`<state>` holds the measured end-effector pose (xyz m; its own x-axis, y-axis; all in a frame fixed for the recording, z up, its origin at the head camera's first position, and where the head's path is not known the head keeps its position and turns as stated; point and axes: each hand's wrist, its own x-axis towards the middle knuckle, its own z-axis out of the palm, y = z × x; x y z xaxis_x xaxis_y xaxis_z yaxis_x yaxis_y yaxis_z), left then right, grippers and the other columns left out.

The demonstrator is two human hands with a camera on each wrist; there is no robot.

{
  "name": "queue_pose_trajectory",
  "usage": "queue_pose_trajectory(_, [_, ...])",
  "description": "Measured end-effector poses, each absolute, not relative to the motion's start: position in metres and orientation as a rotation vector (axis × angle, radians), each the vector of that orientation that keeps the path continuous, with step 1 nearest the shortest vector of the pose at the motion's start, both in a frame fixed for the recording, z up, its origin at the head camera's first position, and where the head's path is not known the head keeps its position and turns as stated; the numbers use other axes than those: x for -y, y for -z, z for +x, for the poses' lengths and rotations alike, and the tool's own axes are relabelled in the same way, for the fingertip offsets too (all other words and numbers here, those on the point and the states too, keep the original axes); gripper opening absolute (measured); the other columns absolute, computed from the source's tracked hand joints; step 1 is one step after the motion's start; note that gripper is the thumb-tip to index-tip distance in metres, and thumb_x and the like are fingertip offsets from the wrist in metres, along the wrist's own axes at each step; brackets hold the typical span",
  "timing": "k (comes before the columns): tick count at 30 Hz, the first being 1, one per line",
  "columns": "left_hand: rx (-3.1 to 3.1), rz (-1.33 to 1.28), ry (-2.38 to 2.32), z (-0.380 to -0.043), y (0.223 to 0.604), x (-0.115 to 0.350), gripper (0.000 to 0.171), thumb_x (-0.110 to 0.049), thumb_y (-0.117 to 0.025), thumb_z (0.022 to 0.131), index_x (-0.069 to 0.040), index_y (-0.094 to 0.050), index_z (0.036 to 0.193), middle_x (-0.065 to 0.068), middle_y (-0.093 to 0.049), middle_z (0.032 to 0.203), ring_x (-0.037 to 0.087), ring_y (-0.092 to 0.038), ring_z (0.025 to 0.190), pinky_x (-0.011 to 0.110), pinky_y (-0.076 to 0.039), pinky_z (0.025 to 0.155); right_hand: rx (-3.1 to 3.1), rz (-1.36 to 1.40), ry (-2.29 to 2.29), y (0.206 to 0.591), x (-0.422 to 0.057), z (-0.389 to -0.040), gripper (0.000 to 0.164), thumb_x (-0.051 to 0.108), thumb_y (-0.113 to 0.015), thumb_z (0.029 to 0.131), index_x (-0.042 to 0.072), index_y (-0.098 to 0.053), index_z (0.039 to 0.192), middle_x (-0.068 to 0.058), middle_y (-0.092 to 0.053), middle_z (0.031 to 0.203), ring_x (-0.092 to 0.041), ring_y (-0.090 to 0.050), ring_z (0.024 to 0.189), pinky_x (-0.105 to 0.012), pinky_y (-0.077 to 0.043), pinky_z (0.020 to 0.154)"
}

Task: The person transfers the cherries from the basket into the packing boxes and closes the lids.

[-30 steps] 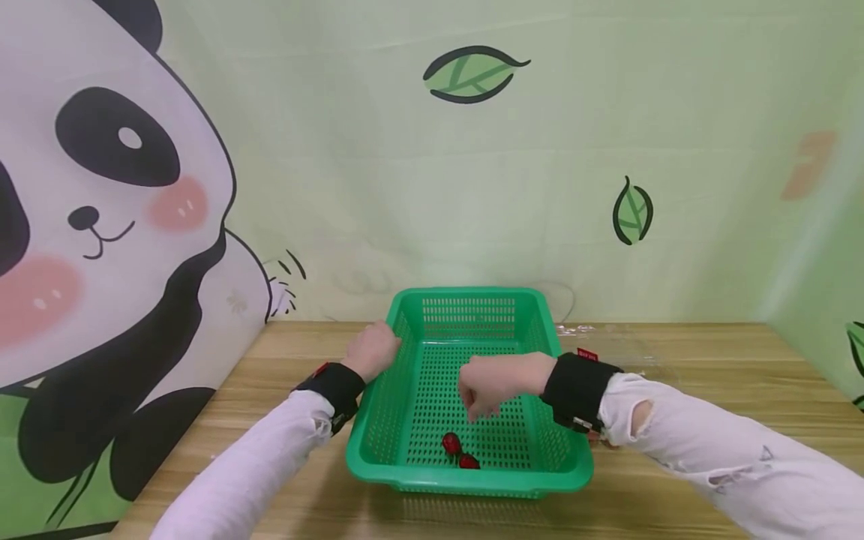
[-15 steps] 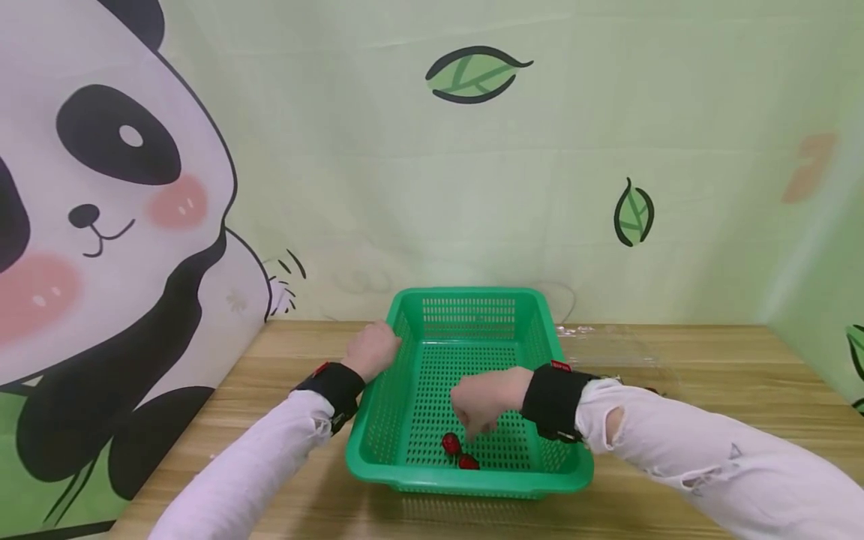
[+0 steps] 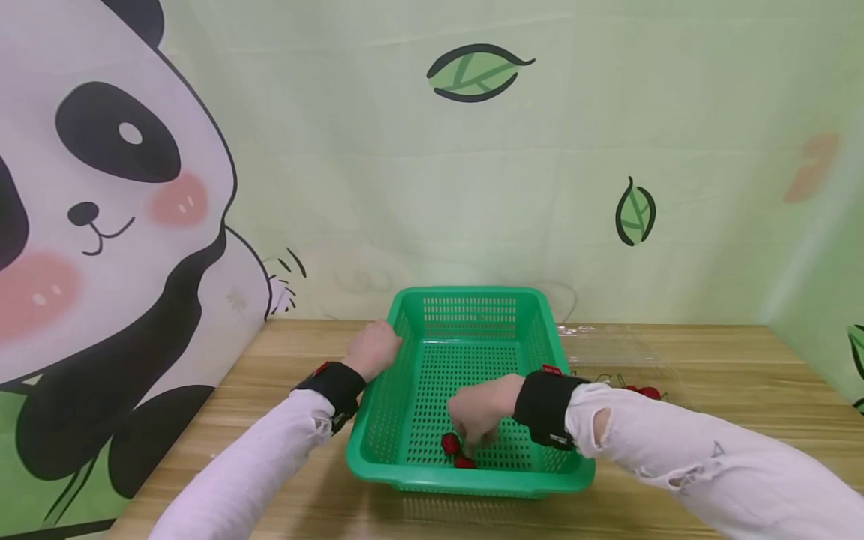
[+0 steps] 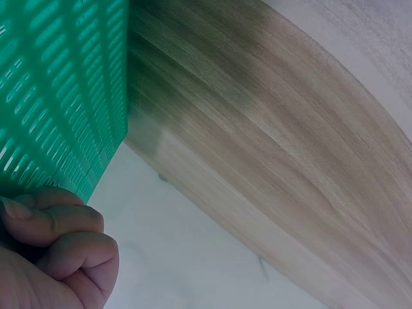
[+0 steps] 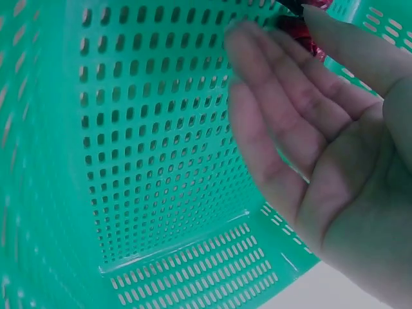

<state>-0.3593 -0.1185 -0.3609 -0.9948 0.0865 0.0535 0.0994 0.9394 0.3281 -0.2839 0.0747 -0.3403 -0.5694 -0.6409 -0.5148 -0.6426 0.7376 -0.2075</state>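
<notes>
A green plastic basket [image 3: 469,480] with slotted walls stands on the wooden table. My left hand [image 3: 373,350] grips its left rim; the fingers are curled there in the left wrist view. Inside, near the front wall, lie two small glossy red fruits [image 3: 450,443], their exact kind unclear. Over them my right hand [image 3: 481,409] reaches down. In the right wrist view, that hand [image 5: 315,122] has its fingers lightly bent and the thumb apart from them. A red fruit [image 5: 299,29] shows behind the gap; whether the hand touches it is hard to see.
Several red fruits [image 3: 649,392] with thin green stems lie right of the basket, partly behind my right sleeve. A clear plastic container [image 3: 607,341] sits at the back right of the table. A printed cloth [image 3: 337,165] hangs behind the table [image 3: 283,352].
My right hand has moved down and slightly left inside the basket, to the red fruits. More fruits beside the basket now show past the sleeve. The left hand stays at the rim.
</notes>
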Motion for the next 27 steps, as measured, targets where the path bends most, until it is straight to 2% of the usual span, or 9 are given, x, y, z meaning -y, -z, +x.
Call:
queue_pose_trajectory(6, [3.054,-0.115,0.555,-0.3598,0.3625,0.1187,0.038,-0.019,-0.050,0.105,0.015,-0.058,0.120,0.029,-0.067,0.115,0.042,-0.070,0.102,0.053,-0.059,0.083,-2.289,-0.987,0.076,0.3421,-0.0786,-0.2872,0.013,0.008,-0.075,0.094,0.007,-0.083,0.084,-0.010,-0.078,0.078,-0.019,-0.070,0.064,-0.020,-0.045,0.056])
queue_pose_trajectory(13, [3.063,-0.109,0.535,-0.3612,0.3637,0.1188,0.040,-0.020,-0.049,0.106,0.015,-0.057,0.123,0.030,-0.067,0.115,0.042,-0.070,0.102,0.053,-0.059,0.084,-2.261,-0.972,0.139,0.3443,-0.0756,-0.2848,0.014,0.011,-0.077,0.094,0.007,-0.082,0.082,-0.004,-0.076,0.075,-0.024,-0.074,0.072,-0.023,-0.055,0.063])
queue_pose_trajectory(17, [3.068,-0.095,0.536,-0.3598,0.3623,0.1176,0.040,-0.021,-0.049,0.106,0.015,-0.057,0.123,0.029,-0.067,0.117,0.042,-0.070,0.104,0.053,-0.059,0.085,-2.274,-0.988,0.121,0.3461,-0.0728,-0.2838,0.016,0.012,-0.076,0.095,0.006,-0.082,0.081,-0.008,-0.076,0.074,-0.024,-0.074,0.070,-0.023,-0.056,0.063])
queue_pose_trajectory(24, [3.070,-0.101,0.513,-0.3609,0.3627,0.1178,0.038,-0.021,-0.051,0.106,0.013,-0.060,0.118,0.029,-0.068,0.115,0.041,-0.070,0.101,0.051,-0.059,0.083,-2.318,-0.956,0.129,0.3480,-0.0707,-0.2820,0.022,0.010,-0.071,0.098,0.006,-0.081,0.079,-0.013,-0.076,0.073,-0.016,-0.067,0.058,-0.020,-0.054,0.064])
queue_pose_trajectory(27, [3.065,-0.116,0.500,-0.3609,0.3625,0.1182,0.037,-0.021,-0.051,0.106,0.013,-0.061,0.117,0.029,-0.068,0.114,0.041,-0.070,0.101,0.051,-0.059,0.082,-2.351,-0.927,0.121,0.3493,-0.0695,-0.2802,0.023,0.008,-0.070,0.098,0.005,-0.080,0.078,-0.013,-0.076,0.072,-0.022,-0.070,0.062,-0.021,-0.054,0.064])
